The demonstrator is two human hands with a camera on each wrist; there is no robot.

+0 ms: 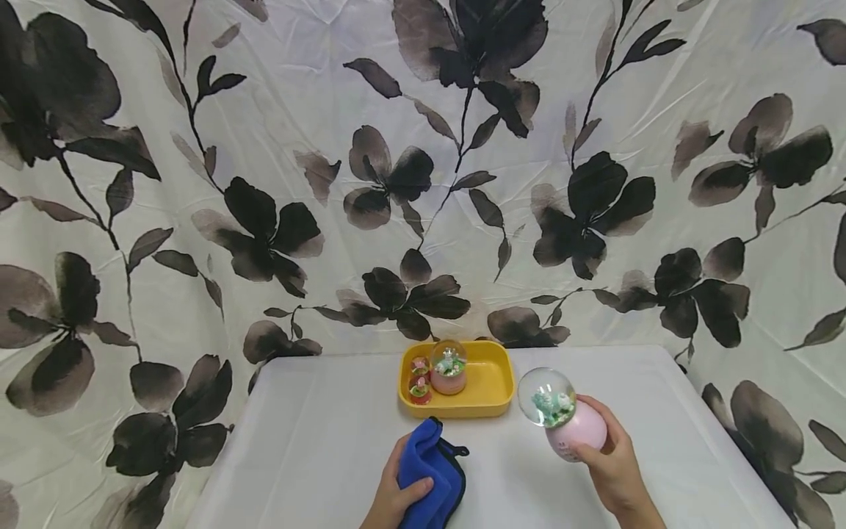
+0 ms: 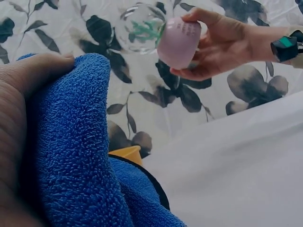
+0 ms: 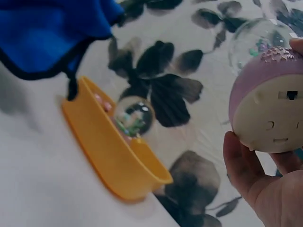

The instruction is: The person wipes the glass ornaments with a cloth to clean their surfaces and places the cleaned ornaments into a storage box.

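Note:
My right hand (image 1: 613,463) grips the pink base of a large snow globe (image 1: 576,433), holding it tilted with its clear dome toward the upper left. Green and white figures show inside the dome. In the right wrist view the pale underside of the snow globe (image 3: 270,113) faces the camera, with a small slot in it. My left hand (image 1: 395,488) holds a folded blue cloth (image 1: 429,470) with black edging and a small loop, thumb laid over the front. From the left wrist, the blue cloth (image 2: 75,137) fills the near side, apart from the globe.
Behind the hands a yellow tray (image 1: 492,375) stands on the white table (image 1: 317,433). In its left part are a smaller snow globe (image 1: 449,371) with a pink base and two tiny red-based globes (image 1: 419,388). A flower-printed curtain (image 1: 463,242) hangs along the table's back edge.

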